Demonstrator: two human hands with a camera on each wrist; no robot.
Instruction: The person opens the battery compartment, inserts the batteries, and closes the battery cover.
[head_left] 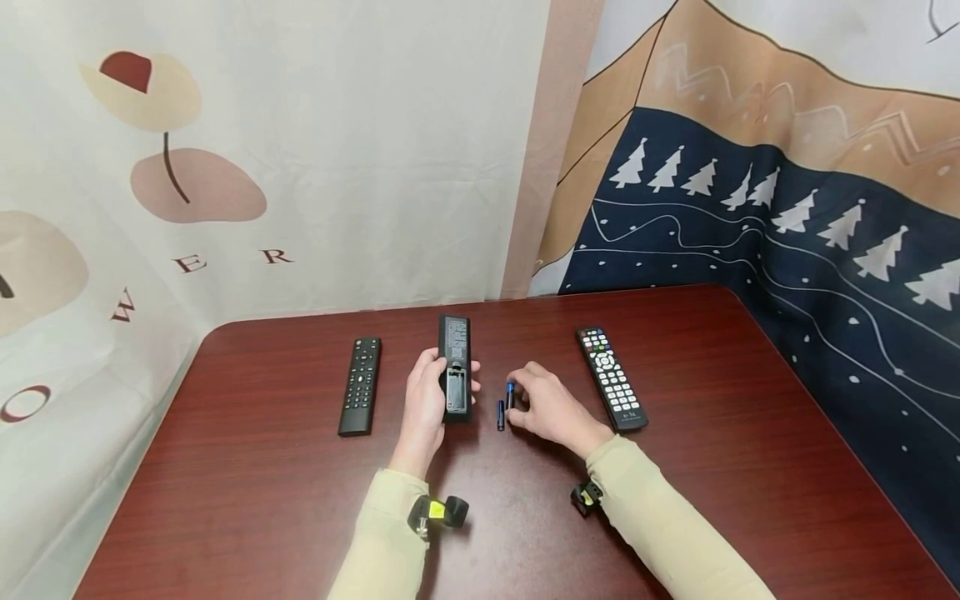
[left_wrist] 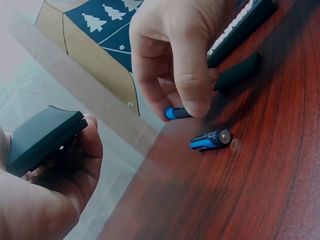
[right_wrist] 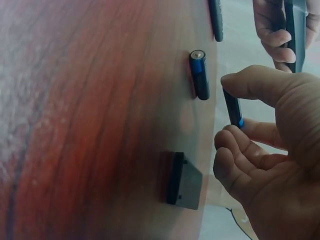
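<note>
My left hand (head_left: 425, 404) grips a black remote control (head_left: 457, 333) with its back turned up, its battery compartment (head_left: 455, 389) uncovered. Between thumb and fingertips, my right hand (head_left: 550, 404) pinches a blue and black battery (right_wrist: 232, 108), lifted off the tabletop. A second battery (left_wrist: 210, 140) lies on the table just beside it, between the two hands. Under the right hand sits a small black battery cover (right_wrist: 186, 182), hidden from the head view.
A black remote (head_left: 361, 386) lies left of the left hand. Another remote with white buttons (head_left: 611, 375) lies right of the right hand. All rest on a dark red wooden table (head_left: 285, 500), with printed curtains (head_left: 375, 167) behind it.
</note>
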